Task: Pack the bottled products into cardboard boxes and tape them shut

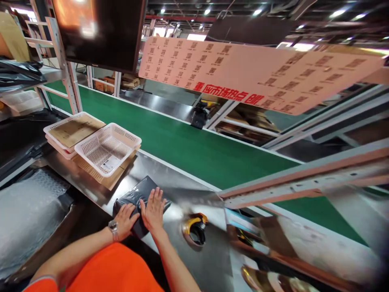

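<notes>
A package in black plastic point(138, 194) lies on the steel worktop near its front edge. My left hand point(124, 222), with a watch on its wrist, rests on the package's left part, fingers stretched out. Flat on the right part is my right hand point(152, 211), its fingers extended and the thumb apart. Both palms press on the black wrapping, and neither hand grips anything. To the right of the package a tape dispenser point(194, 229) with a yellow part sits on the steel.
White perforated baskets point(107, 148) stand at the back left, one on cardboard. Beyond the worktop point(170, 239) runs a green conveyor belt point(182, 134). A slanted metal post point(304, 174) crosses the right side. Bubble wrap point(33, 219) lies at the left. Tape rolls point(258, 280) are at lower right.
</notes>
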`<state>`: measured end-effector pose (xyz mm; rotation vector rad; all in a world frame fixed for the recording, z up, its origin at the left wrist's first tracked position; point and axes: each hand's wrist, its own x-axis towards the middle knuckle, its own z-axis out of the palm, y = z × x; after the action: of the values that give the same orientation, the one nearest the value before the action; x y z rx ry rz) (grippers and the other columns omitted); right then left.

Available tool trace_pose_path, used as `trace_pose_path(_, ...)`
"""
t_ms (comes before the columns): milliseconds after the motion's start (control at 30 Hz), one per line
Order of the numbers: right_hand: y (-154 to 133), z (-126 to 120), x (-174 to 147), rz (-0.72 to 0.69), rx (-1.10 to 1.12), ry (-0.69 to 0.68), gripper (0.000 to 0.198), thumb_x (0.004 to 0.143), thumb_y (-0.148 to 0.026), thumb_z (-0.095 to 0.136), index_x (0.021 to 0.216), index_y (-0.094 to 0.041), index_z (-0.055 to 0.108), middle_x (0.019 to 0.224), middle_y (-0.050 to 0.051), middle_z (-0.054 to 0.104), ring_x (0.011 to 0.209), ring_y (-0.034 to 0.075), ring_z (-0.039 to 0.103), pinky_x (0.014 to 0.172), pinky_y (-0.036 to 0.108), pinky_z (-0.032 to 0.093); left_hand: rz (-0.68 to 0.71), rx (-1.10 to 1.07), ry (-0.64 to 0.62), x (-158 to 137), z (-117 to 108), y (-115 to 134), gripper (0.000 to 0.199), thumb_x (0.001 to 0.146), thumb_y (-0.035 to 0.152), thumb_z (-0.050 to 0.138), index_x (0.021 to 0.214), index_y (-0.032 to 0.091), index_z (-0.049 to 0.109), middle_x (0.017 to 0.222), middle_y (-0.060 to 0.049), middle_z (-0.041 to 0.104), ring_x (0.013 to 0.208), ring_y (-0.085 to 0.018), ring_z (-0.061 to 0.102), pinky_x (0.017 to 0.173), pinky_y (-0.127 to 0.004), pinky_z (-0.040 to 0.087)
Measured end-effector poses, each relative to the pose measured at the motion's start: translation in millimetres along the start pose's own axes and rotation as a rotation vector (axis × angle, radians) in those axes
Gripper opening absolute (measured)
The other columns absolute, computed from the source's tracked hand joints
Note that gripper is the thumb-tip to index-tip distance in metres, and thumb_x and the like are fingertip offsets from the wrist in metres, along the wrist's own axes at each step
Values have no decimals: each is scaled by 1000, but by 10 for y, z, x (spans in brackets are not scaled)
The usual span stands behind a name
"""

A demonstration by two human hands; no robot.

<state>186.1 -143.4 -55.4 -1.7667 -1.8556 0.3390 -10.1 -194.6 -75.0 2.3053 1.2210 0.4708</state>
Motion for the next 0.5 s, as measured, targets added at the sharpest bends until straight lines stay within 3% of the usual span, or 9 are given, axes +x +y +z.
trace_pose_path(67,62,88,36,10,-67,-138,86,109,-61,44,173,-4,39,183,31,28,175,47,15,137,77,8,96,-64,-68,62,-348,39,70,81,39,89,149,30,73,146,-20,75,140,-49,69,122,-67,56)
trace_pose_path(133,126,147,37,25,-134,-196,89,109,-67,41,173,-4,40,183,31,30,174,48,19,136,78,11,147,-113,-77,156,-840,-3,53,90,43,81,141,30,77,122,-15,84,115,-41,80,103,-57,66)
trace_pose_path(200,146,192,-36,21,-176,-108,92,112,-69,32,175,-3,35,184,30,27,175,46,18,136,78,14,98,-110,3,336,-1391,-130,33,96,40,76,126,29,83,110,-12,86,103,-33,81,94,-47,67)
trace_pose_path(267,96,252,-209,-20,-201,33,89,114,-64,28,178,-3,26,185,29,23,176,43,15,137,75,17,29,-86,94,606,-1917,-331,25,101,33,71,120,22,83,111,-13,85,106,-30,80,98,-44,63)
trace_pose_path(333,-18,339,-456,-76,-246,90,85,115,-58,34,181,-6,17,187,27,18,177,41,11,138,73,19,-91,-63,169,918,-2350,-574,21,105,26,68,118,20,83,114,-12,84,106,-25,77,102,-40,60)
trace_pose_path(400,-164,435,-702,-115,-305,27,87,111,-53,49,182,-12,19,188,24,16,177,44,11,137,77,18,-197,-47,175,1210,-2646,-804,13,103,21,72,109,15,81,105,-9,83,101,-22,75,101,-39,58)
trace_pose_path(500,-339,495,-904,-117,-364,-144,86,101,-32,66,180,-23,32,188,19,18,175,46,16,135,80,19,-277,-61,131,1528,-2824,-1032,16,103,29,78,103,13,77,99,-4,79,95,-20,75,98,-41,61)
